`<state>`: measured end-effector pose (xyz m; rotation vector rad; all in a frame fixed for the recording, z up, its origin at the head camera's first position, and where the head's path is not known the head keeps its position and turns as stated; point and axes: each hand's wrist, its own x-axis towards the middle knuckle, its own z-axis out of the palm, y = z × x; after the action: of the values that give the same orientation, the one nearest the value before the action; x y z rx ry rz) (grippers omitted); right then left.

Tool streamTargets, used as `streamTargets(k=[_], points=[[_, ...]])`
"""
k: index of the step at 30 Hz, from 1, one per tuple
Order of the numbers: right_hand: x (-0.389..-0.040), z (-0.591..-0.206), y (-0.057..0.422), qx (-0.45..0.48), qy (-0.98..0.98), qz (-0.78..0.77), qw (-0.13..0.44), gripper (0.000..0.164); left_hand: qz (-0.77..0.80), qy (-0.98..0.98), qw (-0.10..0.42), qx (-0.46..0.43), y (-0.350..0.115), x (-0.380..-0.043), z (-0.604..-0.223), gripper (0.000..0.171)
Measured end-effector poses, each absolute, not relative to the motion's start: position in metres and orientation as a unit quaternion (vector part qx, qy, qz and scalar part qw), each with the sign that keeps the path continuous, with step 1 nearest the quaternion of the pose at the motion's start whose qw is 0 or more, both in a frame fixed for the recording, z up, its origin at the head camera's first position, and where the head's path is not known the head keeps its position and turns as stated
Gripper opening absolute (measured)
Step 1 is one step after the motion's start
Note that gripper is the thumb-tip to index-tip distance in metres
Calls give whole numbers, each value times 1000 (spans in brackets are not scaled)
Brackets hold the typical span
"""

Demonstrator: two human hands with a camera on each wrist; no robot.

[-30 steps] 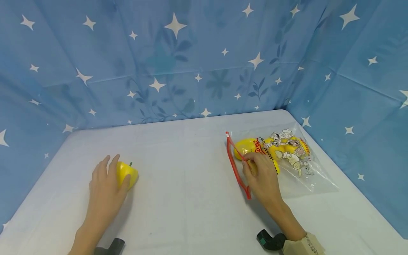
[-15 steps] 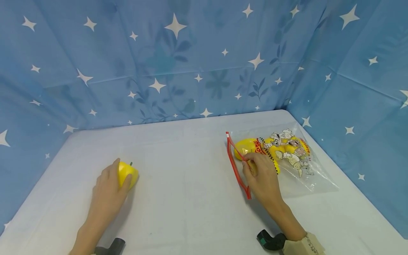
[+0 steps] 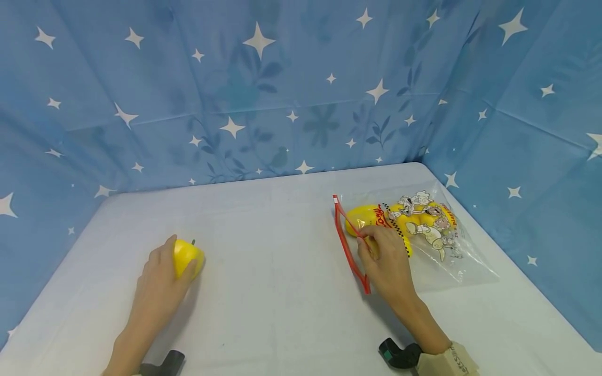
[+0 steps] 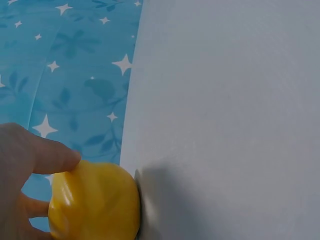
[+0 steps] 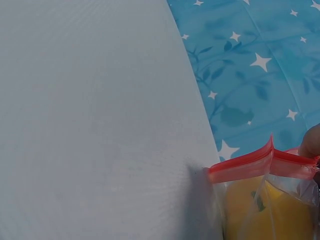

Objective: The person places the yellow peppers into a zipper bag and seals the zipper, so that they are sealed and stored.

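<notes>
On the left of the table my left hand [image 3: 160, 284] curls round a yellow bell pepper [image 3: 187, 257] with a short green stem. Its thumb lies on the near side and its fingers on the left; the left wrist view shows a fingertip on the glossy pepper [image 4: 97, 200]. My right hand [image 3: 388, 263] pinches the red zip edge [image 3: 345, 243] of a clear zip bag [image 3: 463, 261] printed with cartoon figures. The bag's mouth gapes somewhat. Several yellow items [image 3: 364, 216] lie inside, partly hidden by print and hand; one [image 5: 270, 215] shows a green spot in the right wrist view.
Both hands work over a white-covered table [image 3: 263, 277]. A blue curtain [image 3: 282, 78] with white stars hangs behind it and along the right. Dark wrist-worn devices [image 3: 400, 355] sit at both wrists, close to the tabletop.
My left hand's fingers have closed in round the pepper, from more spread out a second ago. The right hand and bag have stayed in place.
</notes>
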<state>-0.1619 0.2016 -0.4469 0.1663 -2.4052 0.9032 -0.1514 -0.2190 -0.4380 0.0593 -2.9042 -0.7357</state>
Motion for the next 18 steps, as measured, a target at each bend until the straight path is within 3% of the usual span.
streamTargets(k=[18], points=[[-162,-448,204,67,-894,340,285,18,-317,-946,63,21,-217,-150,-435,85]])
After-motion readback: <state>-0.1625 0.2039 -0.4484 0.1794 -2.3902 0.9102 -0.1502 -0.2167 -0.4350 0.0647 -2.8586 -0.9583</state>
